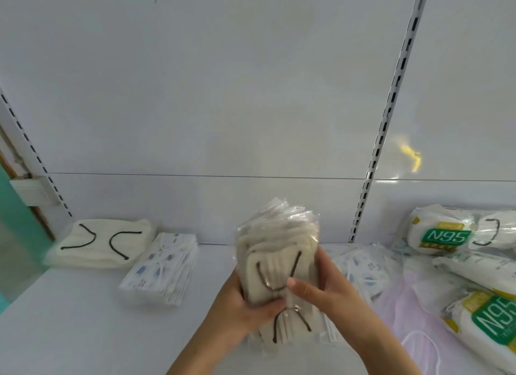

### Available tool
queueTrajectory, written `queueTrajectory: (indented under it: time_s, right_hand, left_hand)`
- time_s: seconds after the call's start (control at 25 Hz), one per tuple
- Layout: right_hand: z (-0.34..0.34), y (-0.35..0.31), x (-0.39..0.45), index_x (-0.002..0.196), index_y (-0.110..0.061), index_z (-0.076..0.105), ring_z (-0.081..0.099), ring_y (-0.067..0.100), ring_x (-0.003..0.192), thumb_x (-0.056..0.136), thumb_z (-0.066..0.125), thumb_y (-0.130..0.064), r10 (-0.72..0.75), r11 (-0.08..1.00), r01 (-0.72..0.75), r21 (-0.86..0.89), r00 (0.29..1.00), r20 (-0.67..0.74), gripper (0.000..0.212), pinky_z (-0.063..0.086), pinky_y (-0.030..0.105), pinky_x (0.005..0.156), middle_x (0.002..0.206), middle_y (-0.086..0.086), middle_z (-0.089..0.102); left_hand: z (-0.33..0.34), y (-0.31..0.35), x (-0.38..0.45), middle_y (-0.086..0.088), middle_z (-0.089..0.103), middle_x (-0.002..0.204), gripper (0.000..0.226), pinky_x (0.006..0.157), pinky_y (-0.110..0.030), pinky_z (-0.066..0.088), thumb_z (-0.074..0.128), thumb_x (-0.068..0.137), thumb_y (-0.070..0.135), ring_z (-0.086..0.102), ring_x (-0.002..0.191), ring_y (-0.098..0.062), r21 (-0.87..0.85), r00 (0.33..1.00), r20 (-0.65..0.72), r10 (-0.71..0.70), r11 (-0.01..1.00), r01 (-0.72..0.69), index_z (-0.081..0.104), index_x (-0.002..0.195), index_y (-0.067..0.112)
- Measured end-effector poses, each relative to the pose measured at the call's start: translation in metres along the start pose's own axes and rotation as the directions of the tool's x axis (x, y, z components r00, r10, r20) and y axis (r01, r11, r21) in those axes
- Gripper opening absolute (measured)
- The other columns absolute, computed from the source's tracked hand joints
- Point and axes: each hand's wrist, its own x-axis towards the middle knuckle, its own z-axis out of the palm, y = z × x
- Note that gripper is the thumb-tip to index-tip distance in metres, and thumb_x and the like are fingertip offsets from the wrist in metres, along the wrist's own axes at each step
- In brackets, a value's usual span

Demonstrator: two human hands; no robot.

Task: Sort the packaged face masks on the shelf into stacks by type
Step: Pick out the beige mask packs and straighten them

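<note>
Cream bundle (279, 251) held upright above shelf (69, 332) front-centre: left hand (240, 304) curled round lower left side, right hand (324, 288) gripping right side, thumb across front. Cream stack (103, 243) at back-left corner, printed stack (162, 265) just beside it. N95 packs (441, 232) and pink masks (405, 304) toward right end.

head cam | faces forward-down | close over shelf (83, 332)

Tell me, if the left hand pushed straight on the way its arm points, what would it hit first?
Beyond the cream mask bundle the left hand grips, probably the shelf's white back panel; no other thing shows in that line, though depth is unclear.
</note>
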Motion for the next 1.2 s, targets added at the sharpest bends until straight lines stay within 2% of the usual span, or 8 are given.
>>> queueTrajectory:
  time_s: [0.12,0.28,0.4,0.64,0.8,1.0,1.08,1.2]
  right_hand:
    - [-0.002,0.0,0.005,0.129,-0.026,0.052,0.065,0.014,0.116,0.058,0.088,-0.04,-0.043,0.999,0.044,-0.001,0.995,-0.087,0.081,0.054,0.027,0.093,0.118,-0.007,0.071]
    - [-0.013,-0.001,0.007,0.151,-0.028,0.028,0.06,0.012,0.124,0.052,0.093,-0.046,0.018,0.999,-0.016,-0.035,0.997,0.08,0.12,0.049,0.032,0.101,0.133,-0.007,0.064]
    - [-0.012,0.005,0.008,0.118,-0.013,0.065,0.07,0.022,0.107,0.046,0.094,-0.047,0.062,0.996,-0.062,-0.069,0.998,0.0,0.085,0.056,0.044,0.094,0.108,0.004,0.076]
    - [-0.012,0.01,0.005,0.125,-0.01,0.058,0.068,0.021,0.111,0.053,0.094,-0.046,0.064,0.993,-0.055,-0.102,0.994,0.087,0.088,0.055,0.041,0.093,0.113,0.006,0.073]
    - [0.004,0.008,0.01,0.101,-0.019,0.068,0.073,0.006,0.086,0.052,0.095,-0.033,0.008,0.984,-0.033,-0.175,0.99,-0.14,0.057,0.058,0.022,0.074,0.091,-0.01,0.077]
    - [0.04,0.009,0.029,0.111,-0.012,0.068,0.073,0.029,0.096,0.054,0.09,-0.035,0.057,0.944,0.021,0.329,0.972,-0.228,0.066,0.06,0.036,0.073,0.102,0.012,0.076]
    - [0.057,0.003,0.037,0.12,-0.011,0.064,0.072,0.031,0.101,0.053,0.089,-0.039,0.103,0.907,-0.018,0.422,0.978,-0.18,0.076,0.06,0.04,0.076,0.108,0.014,0.074]
    - [0.073,-0.004,0.051,0.123,-0.015,0.063,0.072,0.028,0.101,0.076,0.081,-0.035,0.187,0.903,-0.159,0.398,0.982,-0.033,0.054,0.061,0.04,0.078,0.109,0.011,0.075]
  left_hand:
    - [0.001,0.002,0.0,0.0,0.077,0.113,0.053,0.088,-0.032,0.059,0.088,0.074,0.013,0.072,0.11,-0.019,0.045,0.999,0.018,0.027,0.999,-0.028,0.067,0.123,0.015]
    - [-0.004,0.001,0.001,0.003,0.077,0.115,0.054,0.09,-0.026,0.056,0.086,0.075,0.002,0.07,0.114,-0.016,0.071,0.989,0.15,0.002,0.997,-0.013,0.068,0.124,0.016]
    - [0.01,-0.008,-0.002,0.009,0.076,0.115,0.054,0.091,-0.025,0.057,0.092,0.071,0.018,0.069,0.114,-0.013,0.116,0.995,0.067,-0.076,0.991,0.068,0.072,0.118,0.032]
    - [0.009,-0.005,-0.007,0.022,0.073,0.117,0.058,0.091,-0.016,0.052,0.091,0.073,0.016,0.066,0.114,0.002,0.132,0.987,0.13,-0.09,0.989,0.073,0.068,0.121,0.037]
    - [0.013,0.0,-0.013,0.013,0.075,0.115,0.056,0.095,-0.028,0.057,0.091,0.073,0.024,0.069,0.112,-0.007,0.11,0.976,0.105,-0.19,0.978,0.178,0.068,0.121,0.038]
    - [-0.014,0.012,-0.028,-0.003,0.077,0.109,0.058,0.088,-0.044,0.061,0.09,0.065,0.034,0.074,0.102,-0.021,-0.058,0.976,-0.102,-0.193,0.98,0.188,0.067,0.117,0.023]
    - [-0.024,0.017,-0.035,0.0,0.078,0.107,0.048,0.086,-0.036,0.062,0.089,0.073,0.031,0.075,0.1,-0.016,-0.053,0.967,-0.134,-0.215,0.976,0.21,0.068,0.116,0.026]
    - [-0.043,0.02,-0.041,0.003,0.079,0.105,0.034,0.089,-0.034,0.061,0.083,0.082,0.029,0.075,0.099,-0.013,-0.083,0.935,-0.188,-0.3,0.954,0.289,0.071,0.114,0.023]
